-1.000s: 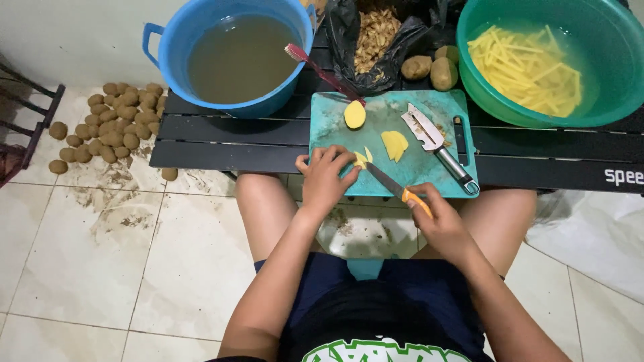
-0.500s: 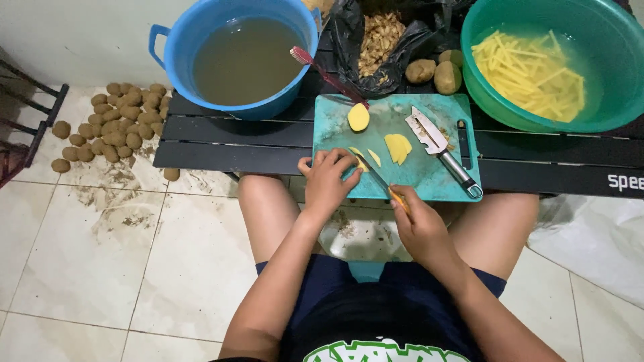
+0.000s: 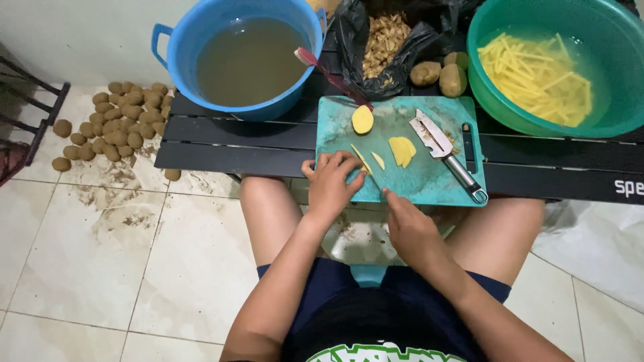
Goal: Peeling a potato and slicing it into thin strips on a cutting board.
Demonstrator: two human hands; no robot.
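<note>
View: head, single camera, worn above the seated person and facing steeply down over chest and thighs. Range: close to medium; the forearms enter from the bottom edge and the hands, left hand (image 3: 333, 179) and right hand (image 3: 410, 226), sit just below frame centre. Beyond the hands: the dark slatted counter (image 3: 201, 137) runs across the upper frame. Left of the hands: tiled floor (image 3: 100, 255). Upper corners crop a blue tub (image 3: 176, 57) and a green basin (image 3: 483, 74). No second view; no overlap.
</note>
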